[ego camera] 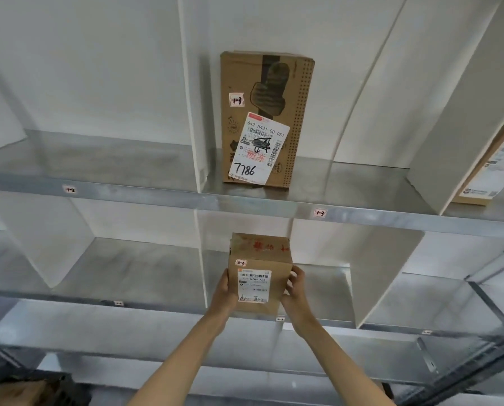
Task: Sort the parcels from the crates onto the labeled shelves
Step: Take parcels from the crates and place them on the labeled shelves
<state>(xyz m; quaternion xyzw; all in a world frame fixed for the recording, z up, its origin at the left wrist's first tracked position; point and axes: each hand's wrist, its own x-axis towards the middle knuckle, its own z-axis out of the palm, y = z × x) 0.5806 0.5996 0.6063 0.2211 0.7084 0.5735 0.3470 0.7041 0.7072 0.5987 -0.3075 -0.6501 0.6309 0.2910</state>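
Small box (259, 276) held two-handed at the lower middle bay, bottom centre of frame.
Left hand (225, 291) and right hand (296, 288) clasp its sides; brown, white barcode label and "2-3" tag face the camera, red scrawl on top. Upright, long axis vertical, at lower shelf (157, 306) front lip. Above, upper shelf (127, 191) bay holds tall box (262, 83), "7786", upright. Parcel (496, 168) leans at right edge.
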